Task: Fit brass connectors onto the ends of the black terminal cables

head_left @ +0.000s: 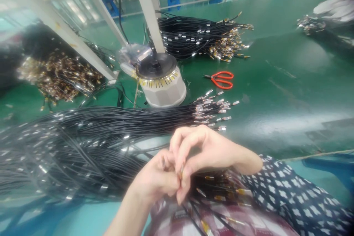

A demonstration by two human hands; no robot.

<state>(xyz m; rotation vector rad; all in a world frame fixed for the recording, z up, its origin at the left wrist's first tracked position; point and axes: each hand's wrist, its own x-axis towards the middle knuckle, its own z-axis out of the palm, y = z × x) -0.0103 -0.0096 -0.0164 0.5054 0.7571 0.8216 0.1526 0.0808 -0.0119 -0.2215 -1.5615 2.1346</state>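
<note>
My left hand (155, 179) and my right hand (199, 155) meet low in the middle, just in front of the table edge. Both are closed in a pinch, fingertips touching around the end of a thin black cable (190, 206) with a small metal connector. What exactly sits between the fingers is tiny and partly hidden. More cable ends with gold connectors (221, 186) lie under my hands on my lap. A big bundle of black cables (91, 136) stretches across the green table (276, 92) to the left, its silver tips (211, 112) fanned out just beyond my right hand.
A white round device with a black top (163, 81) stands mid-table under a slanted white post (146, 7). Orange-handled cutters (221, 79) lie to its right. Another cable bundle (199, 37) lies behind, a pile of gold connectors (58, 75) at left, more parts (312, 24) far right.
</note>
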